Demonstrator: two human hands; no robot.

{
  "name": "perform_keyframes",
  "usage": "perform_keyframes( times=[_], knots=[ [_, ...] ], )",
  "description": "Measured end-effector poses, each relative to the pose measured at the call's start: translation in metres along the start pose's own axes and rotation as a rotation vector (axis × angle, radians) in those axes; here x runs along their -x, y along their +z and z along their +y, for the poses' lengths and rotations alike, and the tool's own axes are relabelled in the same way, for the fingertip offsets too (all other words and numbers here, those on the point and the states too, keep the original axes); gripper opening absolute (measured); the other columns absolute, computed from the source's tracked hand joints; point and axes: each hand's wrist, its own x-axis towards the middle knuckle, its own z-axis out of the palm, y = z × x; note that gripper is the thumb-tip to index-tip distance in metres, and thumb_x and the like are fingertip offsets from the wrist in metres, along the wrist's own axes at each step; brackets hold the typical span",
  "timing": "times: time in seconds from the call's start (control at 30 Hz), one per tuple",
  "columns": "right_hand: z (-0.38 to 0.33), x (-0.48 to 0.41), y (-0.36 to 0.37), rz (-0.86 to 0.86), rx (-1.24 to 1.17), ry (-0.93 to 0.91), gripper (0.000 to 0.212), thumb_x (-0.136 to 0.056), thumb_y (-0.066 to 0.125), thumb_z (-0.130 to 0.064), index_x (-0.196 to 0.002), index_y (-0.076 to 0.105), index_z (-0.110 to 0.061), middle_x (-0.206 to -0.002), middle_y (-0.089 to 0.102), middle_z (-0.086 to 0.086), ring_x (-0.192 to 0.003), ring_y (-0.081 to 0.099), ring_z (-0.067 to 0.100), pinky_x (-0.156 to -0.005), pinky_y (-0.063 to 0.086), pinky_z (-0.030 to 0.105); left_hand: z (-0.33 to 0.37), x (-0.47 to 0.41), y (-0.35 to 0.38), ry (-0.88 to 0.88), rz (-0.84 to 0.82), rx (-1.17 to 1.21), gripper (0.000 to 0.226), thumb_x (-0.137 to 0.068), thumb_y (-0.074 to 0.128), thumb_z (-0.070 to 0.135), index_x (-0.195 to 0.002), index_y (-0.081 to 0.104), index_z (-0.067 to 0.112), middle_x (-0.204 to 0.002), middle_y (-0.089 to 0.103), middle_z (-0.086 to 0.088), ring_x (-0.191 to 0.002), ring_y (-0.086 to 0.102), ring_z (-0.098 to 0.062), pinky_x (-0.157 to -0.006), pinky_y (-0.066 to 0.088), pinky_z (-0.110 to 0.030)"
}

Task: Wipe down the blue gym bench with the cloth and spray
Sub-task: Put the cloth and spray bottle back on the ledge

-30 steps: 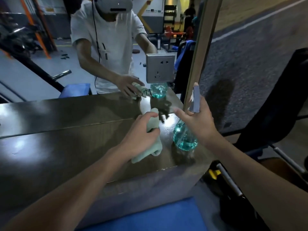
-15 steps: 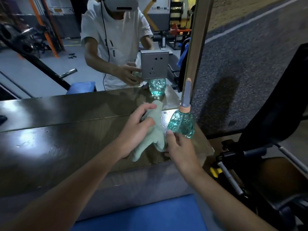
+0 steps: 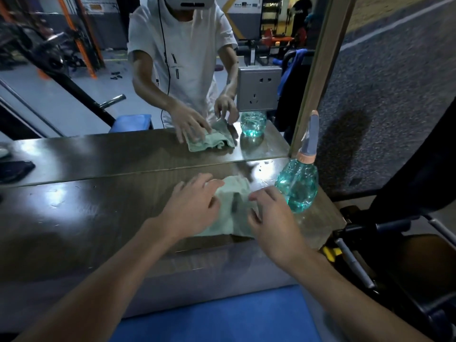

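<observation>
A pale green cloth (image 3: pixel 235 187) lies crumpled on the dark ledge (image 3: pixel 86 213) below a mirror. My left hand (image 3: pixel 192 211) rests flat on the cloth's left side with its fingers spread. My right hand (image 3: pixel 274 223) is on the cloth's right side, its curled fingers and thumb pinching the fabric. The spray bottle (image 3: pixel 297 186), clear teal with a grey nozzle, stands upright on the ledge just right of my right hand, untouched. The blue gym bench (image 3: pixel 222 317) shows at the bottom edge, below the ledge.
The mirror (image 3: pixel 98 95) behind the ledge reflects a person in a white shirt, the cloth and the bottle. A grey wall socket (image 3: pixel 259 88) sits on the mirror above the ledge. Black gym equipment with metal bars (image 3: pixel 357 262) stands close on the right.
My right hand let go of the spray bottle, which now stands on the ledge, and moved left onto the cloth. My left hand flattened the lifted cloth onto the ledge.
</observation>
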Motion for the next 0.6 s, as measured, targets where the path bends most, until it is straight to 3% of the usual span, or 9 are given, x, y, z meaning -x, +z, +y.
perform_keyframes(
  times=[0.1,0.17,0.27,0.37,0.47,0.6],
  knots=[
    [-0.002,-0.007,0.012,-0.162,0.135,-0.166,0.044,-0.095,0.041,-0.035,-0.129,0.06,-0.015,-0.136,0.055,0.003,-0.125,0.049,0.023,-0.107,0.038,0.041,-0.008,0.01,0.007,0.067,-0.009,-0.153,0.053,-0.097,0.028,0.045,-0.148,0.033,0.029,-0.155,0.035,0.004,-0.139,0.038,-0.016,-0.106,0.034,-0.041],
    [0.0,-0.008,0.017,-0.267,0.295,-0.177,0.052,-0.099,0.026,-0.043,-0.145,0.043,-0.024,-0.155,0.036,-0.006,-0.141,0.032,0.014,-0.115,0.022,0.036,-0.013,0.015,0.011,0.032,-0.024,-0.278,0.068,-0.089,0.01,0.057,-0.152,0.023,0.034,-0.16,0.029,0.001,-0.144,0.031,-0.016,-0.106,0.031,-0.043],
    [0.003,-0.007,0.021,-0.256,0.422,-0.187,0.069,-0.089,0.007,-0.046,-0.149,0.036,-0.028,-0.159,0.029,-0.009,-0.143,0.029,0.01,-0.116,0.017,0.035,-0.021,0.02,0.017,0.005,-0.1,-0.306,0.082,-0.081,-0.009,0.064,-0.157,0.002,0.034,-0.166,0.007,0.0,-0.151,0.008,-0.015,-0.115,0.017,-0.051],
    [0.003,-0.005,0.022,-0.247,0.454,-0.182,0.068,-0.09,0.008,-0.044,-0.148,0.039,-0.025,-0.158,0.033,-0.006,-0.143,0.033,0.012,-0.116,0.018,0.036,-0.022,0.019,0.017,0.02,-0.162,-0.267,0.071,-0.093,0.001,0.064,-0.156,-0.008,0.033,-0.167,-0.005,0.0,-0.152,-0.005,-0.015,-0.118,0.003,-0.056],
    [0.0,-0.004,0.024,-0.255,0.44,-0.162,0.067,-0.091,0.009,-0.044,-0.149,0.037,-0.027,-0.159,0.031,-0.007,-0.144,0.03,0.011,-0.116,0.014,0.033,-0.022,0.018,0.017,0.026,-0.14,-0.225,0.066,-0.098,0.011,0.061,-0.156,-0.005,0.034,-0.167,-0.003,0.0,-0.152,-0.004,-0.015,-0.118,0.006,-0.057],
    [-0.003,-0.011,0.02,-0.3,0.368,-0.104,0.049,-0.101,0.032,-0.037,-0.15,0.034,-0.028,-0.16,0.026,-0.008,-0.146,0.025,0.012,-0.12,0.012,0.04,-0.024,0.015,0.015,0.018,-0.14,-0.19,0.063,-0.098,0.015,0.062,-0.155,0.002,0.039,-0.167,0.0,0.002,-0.152,-0.002,-0.016,-0.118,0.004,-0.058]
  ],
)
